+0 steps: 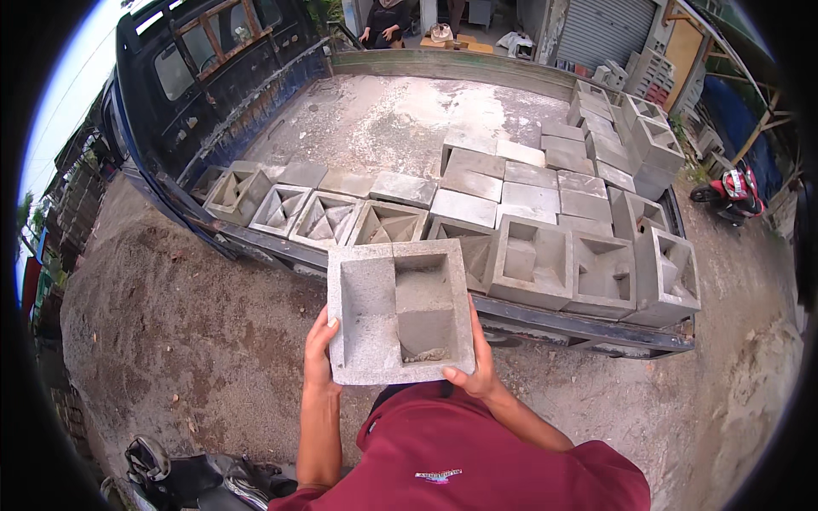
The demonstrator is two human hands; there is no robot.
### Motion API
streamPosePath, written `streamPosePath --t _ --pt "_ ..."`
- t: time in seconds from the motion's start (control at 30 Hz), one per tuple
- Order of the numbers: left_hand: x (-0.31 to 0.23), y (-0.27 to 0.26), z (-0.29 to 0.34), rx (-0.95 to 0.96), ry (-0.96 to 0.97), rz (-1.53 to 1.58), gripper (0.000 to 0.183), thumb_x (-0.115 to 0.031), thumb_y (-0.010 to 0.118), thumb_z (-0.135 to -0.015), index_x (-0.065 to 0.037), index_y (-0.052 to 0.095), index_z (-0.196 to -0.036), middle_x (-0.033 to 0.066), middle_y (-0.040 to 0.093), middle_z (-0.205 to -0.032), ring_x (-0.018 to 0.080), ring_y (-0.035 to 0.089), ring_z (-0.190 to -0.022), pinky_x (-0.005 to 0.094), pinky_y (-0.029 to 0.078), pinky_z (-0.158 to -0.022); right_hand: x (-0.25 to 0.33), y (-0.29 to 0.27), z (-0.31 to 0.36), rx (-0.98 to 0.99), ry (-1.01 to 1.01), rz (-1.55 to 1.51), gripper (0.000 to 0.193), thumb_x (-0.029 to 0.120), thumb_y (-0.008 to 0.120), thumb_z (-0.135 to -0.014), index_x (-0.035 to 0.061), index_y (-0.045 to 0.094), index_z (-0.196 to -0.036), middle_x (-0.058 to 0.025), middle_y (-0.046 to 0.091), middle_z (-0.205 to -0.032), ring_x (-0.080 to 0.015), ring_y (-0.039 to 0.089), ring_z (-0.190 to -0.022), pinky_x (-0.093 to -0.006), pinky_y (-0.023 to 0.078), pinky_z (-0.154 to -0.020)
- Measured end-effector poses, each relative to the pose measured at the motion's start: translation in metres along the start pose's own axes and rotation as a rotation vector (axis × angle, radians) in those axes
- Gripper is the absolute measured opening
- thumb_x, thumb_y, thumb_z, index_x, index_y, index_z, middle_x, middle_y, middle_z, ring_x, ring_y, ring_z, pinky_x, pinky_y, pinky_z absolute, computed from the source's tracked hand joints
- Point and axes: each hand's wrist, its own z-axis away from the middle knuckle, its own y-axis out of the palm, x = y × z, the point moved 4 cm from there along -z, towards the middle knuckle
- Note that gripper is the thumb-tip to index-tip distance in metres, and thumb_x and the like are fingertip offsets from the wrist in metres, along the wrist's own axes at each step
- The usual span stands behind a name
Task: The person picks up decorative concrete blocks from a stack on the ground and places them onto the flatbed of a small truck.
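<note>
A square grey concrete vent block [365, 298] is held up in front of my body, its hollow patterned face turned toward me. My left hand [319, 351] grips its left side, thumb on the front rim. On the lower right, my right hand [477, 362] clasps the other side, thumb near the bottom corner. Most of my fingers are hidden behind the block. Just beyond it, similar vent blocks [532, 264] stand in a row along the near edge of the truck bed [392, 111]. More blocks [528, 200] lie packed behind them on the right.
The truck's dark cab [213, 77] rises at the far left. Along the bed's near side runs a metal edge [588, 332]. Gravelly ground [196, 341] surrounds my feet. A red motorbike [734, 194] stands right, another [187, 477] lower left. A person [385, 24] sits beyond the truck.
</note>
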Motion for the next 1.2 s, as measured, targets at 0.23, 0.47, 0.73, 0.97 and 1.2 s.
streamPosePath --t 0.23,0.47,0.73,0.97,1.2 --pt "-0.004 -0.012 -0.107 0.237 -0.102 -0.216 0.086 -0.04 0.056 -0.091 0.001 0.013 -0.153 0.0163 0.026 -0.155 0.0264 0.027 -0.142 0.0359 0.023 -0.114 -0.013 -0.015 -0.104 -0.178 0.033 -0.067 0.098 0.022 0.069 -0.073 -0.0068 0.018 -0.151 -0.0208 0.033 -0.15 -0.0251 0.033 -0.139 -0.0347 0.022 -0.114" --pt "0.042 -0.005 -0.2 0.333 0.082 -0.151 0.125 -0.083 0.06 -0.068 -0.004 0.014 -0.154 0.0137 0.029 -0.152 0.0276 0.032 -0.139 0.0417 0.027 -0.113 -0.019 -0.058 -0.188 -0.223 0.213 -0.114 0.089 0.015 0.067 -0.078 -0.0052 0.02 -0.151 -0.0162 0.037 -0.148 -0.0217 0.036 -0.135 -0.0322 0.027 -0.111" --pt "0.01 0.08 -0.332 0.507 -0.054 -0.319 0.117 -0.037 0.079 -0.068 -0.001 0.008 -0.154 0.0205 0.026 -0.152 0.0322 0.028 -0.141 0.0434 0.024 -0.114 -0.036 -0.115 -0.267 -0.234 0.262 0.133 0.099 0.03 0.073 -0.085 -0.0069 0.01 -0.151 -0.0221 0.023 -0.154 -0.0274 0.022 -0.144 -0.038 0.021 -0.115" --pt "0.02 0.16 -0.452 0.646 -0.062 -0.414 0.106 -0.029 0.075 -0.075 0.001 0.011 -0.153 0.0222 0.028 -0.151 0.0323 0.029 -0.14 0.0411 0.023 -0.114 -0.06 -0.193 -0.332 -0.313 0.216 0.226 0.099 0.035 0.074 -0.085 -0.0077 0.013 -0.15 -0.0228 0.028 -0.152 -0.0288 0.024 -0.143 -0.0387 0.02 -0.116" --pt "0.076 0.259 -0.582 0.592 -0.149 -0.385 0.1 -0.036 0.075 -0.078 0.003 0.018 -0.15 0.0232 0.039 -0.143 0.0327 0.041 -0.132 0.0415 0.031 -0.11 -0.094 -0.321 -0.431 -0.444 0.138 0.334 0.075 0.041 0.064 -0.093 -0.0041 0.035 -0.144 -0.017 0.05 -0.137 -0.0229 0.044 -0.128 -0.0362 0.033 -0.108"
